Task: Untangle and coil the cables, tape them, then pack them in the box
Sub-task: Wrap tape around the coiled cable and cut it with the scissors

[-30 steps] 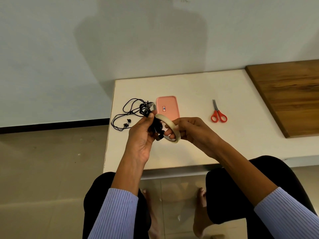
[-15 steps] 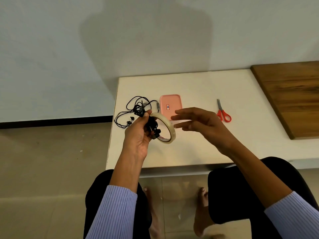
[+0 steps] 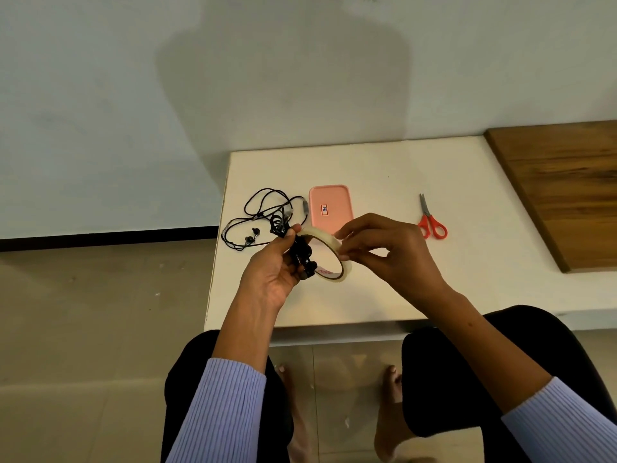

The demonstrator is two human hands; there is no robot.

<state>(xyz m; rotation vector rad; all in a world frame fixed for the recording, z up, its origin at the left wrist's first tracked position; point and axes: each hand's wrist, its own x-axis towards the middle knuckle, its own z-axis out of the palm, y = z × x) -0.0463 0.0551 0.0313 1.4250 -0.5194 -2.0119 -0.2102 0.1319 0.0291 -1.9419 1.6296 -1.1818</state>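
Note:
My left hand (image 3: 272, 272) grips a coiled black cable (image 3: 302, 257) together with the near-left side of a clear tape roll (image 3: 329, 250), held above the white table (image 3: 367, 295). My right hand (image 3: 384, 248) pinches the far-right rim of the tape roll with its fingertips. A second black earphone cable (image 3: 263, 215) lies loose and tangled on the table's left edge. A pink box (image 3: 330, 208) lies flat just behind the hands.
Red-handled scissors (image 3: 430, 222) lie on the table to the right of the box. A brown wooden board (image 3: 561, 188) covers the table's right end. The table's left edge drops to a tiled floor; my knees sit under its near edge.
My right hand had let go of the tape roll and opened half a second ago; now it is back on the roll, pinching its rim. My left hand keeps its hold.

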